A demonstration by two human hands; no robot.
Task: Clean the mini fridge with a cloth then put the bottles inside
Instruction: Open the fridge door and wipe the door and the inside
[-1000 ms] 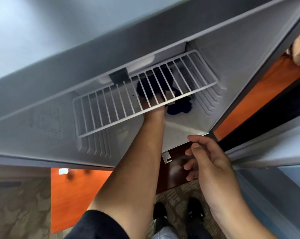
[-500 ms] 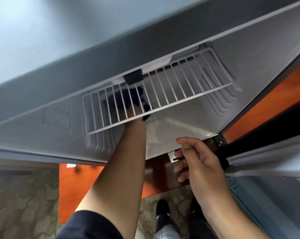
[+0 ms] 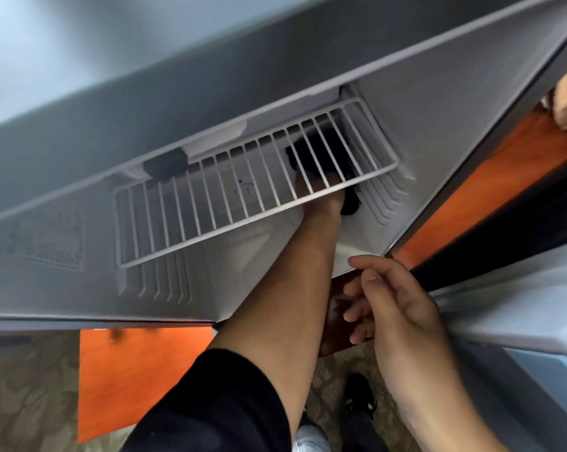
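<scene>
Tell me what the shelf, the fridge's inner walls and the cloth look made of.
Shelf: thin parallel rods, glossy white, likely coated metal wire. Inner walls: smooth, moulded ribs, matte pale grey, probably plastic. Cloth: dark, soft and bunched, some fabric; weave unreadable.

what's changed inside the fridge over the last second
The left hand swept the dark cloth under the wire shelf: from right of the shelf's middle over to its left part, then back to the right end, where it is now. No grip was visibly taken or released. The right hand stayed loosely curled and empty by the front edge of the mini fridge; the shelf stayed in place.
</scene>
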